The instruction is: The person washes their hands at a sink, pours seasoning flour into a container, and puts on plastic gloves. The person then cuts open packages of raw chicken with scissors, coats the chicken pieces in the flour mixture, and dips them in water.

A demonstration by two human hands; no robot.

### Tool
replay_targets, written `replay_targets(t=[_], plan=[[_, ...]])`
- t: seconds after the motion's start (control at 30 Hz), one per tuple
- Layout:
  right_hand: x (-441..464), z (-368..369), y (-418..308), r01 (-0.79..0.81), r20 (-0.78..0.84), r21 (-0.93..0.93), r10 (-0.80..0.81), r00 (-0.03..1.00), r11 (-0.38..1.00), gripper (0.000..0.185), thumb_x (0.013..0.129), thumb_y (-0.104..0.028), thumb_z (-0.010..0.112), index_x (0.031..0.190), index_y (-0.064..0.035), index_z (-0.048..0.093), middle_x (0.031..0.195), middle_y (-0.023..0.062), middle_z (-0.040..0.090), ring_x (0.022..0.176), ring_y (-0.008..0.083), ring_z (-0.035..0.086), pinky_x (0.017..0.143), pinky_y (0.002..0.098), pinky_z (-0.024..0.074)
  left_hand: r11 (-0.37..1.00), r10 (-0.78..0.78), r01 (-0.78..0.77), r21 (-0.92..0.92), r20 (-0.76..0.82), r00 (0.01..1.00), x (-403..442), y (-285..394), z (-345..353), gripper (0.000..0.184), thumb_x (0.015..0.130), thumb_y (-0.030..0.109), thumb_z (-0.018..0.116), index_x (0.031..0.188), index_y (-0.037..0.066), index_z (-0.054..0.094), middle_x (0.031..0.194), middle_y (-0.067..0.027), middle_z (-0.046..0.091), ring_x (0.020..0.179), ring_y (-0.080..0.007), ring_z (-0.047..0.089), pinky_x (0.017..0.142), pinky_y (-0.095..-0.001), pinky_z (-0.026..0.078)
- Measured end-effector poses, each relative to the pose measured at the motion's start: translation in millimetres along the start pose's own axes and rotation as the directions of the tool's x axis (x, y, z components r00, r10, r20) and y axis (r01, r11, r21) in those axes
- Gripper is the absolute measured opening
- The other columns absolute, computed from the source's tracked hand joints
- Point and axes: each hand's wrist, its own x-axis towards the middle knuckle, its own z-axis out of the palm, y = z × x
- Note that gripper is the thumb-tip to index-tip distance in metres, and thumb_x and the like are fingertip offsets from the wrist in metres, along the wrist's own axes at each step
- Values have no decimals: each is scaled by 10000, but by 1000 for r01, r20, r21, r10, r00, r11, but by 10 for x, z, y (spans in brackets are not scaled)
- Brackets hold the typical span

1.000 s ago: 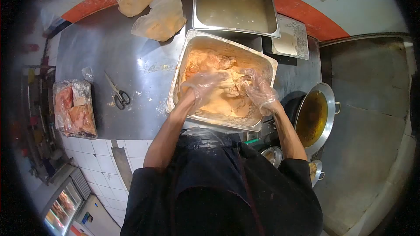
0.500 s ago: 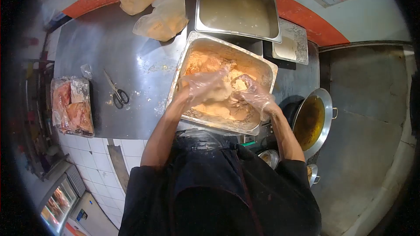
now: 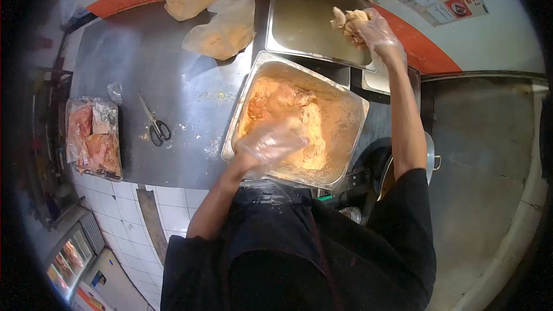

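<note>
My right hand (image 3: 377,30), in a clear plastic glove, grips a clump of flour-coated chicken (image 3: 350,23) over the right side of a steel pan of cloudy liquid (image 3: 311,17). Nearer to me a second steel pan (image 3: 356,116) holds orange-tinted flour (image 3: 314,144) with coated pieces of meat (image 3: 282,99) on its left side. My left hand (image 3: 273,141), also gloved, hovers over or touches the flour at the near left. Its fingers look stretched out, somewhat blurred, and nothing shows in them.
Scissors (image 3: 155,124) and a plastic-wrapped pack of raw meat (image 3: 95,138) lie on the steel table (image 3: 190,109) to the left. Bags of flour (image 3: 222,34) sit at the back. A large wok (image 3: 430,155) is at the right, partly behind my right arm.
My right hand has lifted from the flour pan and moved up and right to the liquid pan, carrying the chicken. My left hand has drawn slightly towards me, staying at the flour pan.
</note>
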Motion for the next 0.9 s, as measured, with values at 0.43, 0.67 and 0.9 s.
replay_targets(t=[0.43,0.67,0.9], plan=[[658,893,351,99,259,-609,79,963,787,602,817,-440,690,1283,-75,585,1217,200,641,1103,345,624,922,413,498,222,-63,-473,853,496,866,231,-510,212,390,951,289,514,1243,35,561,1151,-195,626,1015,-298,645,874,-443,539],[451,130,104,-20,321,99,-13,947,995,557,752,-310,805,1200,-37,618,976,97,683,842,196,663,721,320,552,-34,-503,-359,933,294,812,417,-1100,272,407,873,52,519,1280,34,533,1254,-235,548,1049,-339,634,773,-443,557],[204,-441,-524,147,81,73,-153,985,986,341,791,-223,785,1039,-25,660,901,48,675,748,150,631,627,286,527,-259,-588,-427,866,209,781,471,-992,409,363,821,16,569,1172,-77,561,1206,-285,548,994,-343,652,767,-417,572]])
